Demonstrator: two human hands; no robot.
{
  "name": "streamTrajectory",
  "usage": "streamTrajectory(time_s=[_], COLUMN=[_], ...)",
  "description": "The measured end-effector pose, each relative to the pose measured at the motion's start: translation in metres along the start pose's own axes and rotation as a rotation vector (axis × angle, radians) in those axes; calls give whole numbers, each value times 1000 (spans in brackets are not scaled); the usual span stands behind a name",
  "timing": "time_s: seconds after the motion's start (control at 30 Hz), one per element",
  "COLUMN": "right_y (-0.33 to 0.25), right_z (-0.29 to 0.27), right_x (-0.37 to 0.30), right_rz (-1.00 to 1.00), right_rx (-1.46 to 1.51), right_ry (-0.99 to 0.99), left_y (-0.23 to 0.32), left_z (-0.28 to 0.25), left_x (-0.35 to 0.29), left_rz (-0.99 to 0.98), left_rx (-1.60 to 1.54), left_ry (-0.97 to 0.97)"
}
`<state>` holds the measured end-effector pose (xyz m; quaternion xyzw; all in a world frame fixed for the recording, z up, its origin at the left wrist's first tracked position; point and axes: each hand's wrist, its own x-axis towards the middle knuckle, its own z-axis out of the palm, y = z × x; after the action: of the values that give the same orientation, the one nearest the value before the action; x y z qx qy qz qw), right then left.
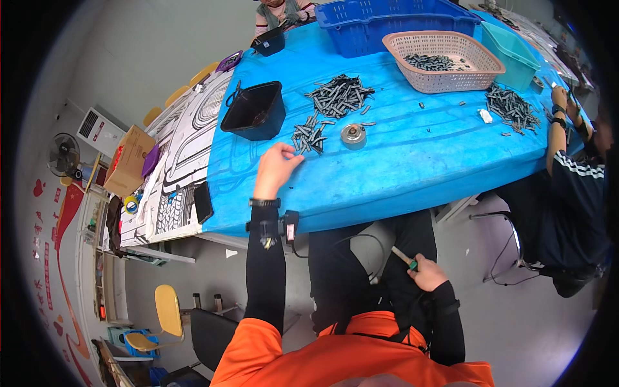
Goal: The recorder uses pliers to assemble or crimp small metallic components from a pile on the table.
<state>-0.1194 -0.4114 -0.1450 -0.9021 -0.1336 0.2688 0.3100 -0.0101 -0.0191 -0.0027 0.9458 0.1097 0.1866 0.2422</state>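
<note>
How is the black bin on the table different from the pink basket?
The black bin has solid, dark walls, while the pink basket is pale, perforated lattice. The black bin is smaller and deeper in shape; the pink basket is wider and shallower. The pink basket holds a small heap of grey metal pieces; I cannot make out any in the black bin. Both stand upright and open-topped on the blue table cover.
</note>
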Motion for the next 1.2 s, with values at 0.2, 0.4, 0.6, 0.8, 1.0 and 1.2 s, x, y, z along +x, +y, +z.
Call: streamTrajectory(time_s=[0.2,0.4,0.6,0.8,1.0,1.2], right_y=[-4,22,9,-13,-45,-83], right_z=[9,15,0,-12,-21,-42], right_x=[3,4,-4,-18,-22,-21], right_rz=[14,3,4,-10,-101,-234], right_rx=[20,169,177,410,808,1047], right_ry=[-45,41,82,97,178,247], left_y=[-3,-12,-16,-11,64,107], left_z=[23,29,26,11,12,38], left_x=[31,22,36,3,-95,-155], left_rz=[-124,-104,-141,-11,-87,163], left_rx=[-16,62,-10,-183,-886,-881], left_ry=[-78,-41,-179,47,-149,-274])
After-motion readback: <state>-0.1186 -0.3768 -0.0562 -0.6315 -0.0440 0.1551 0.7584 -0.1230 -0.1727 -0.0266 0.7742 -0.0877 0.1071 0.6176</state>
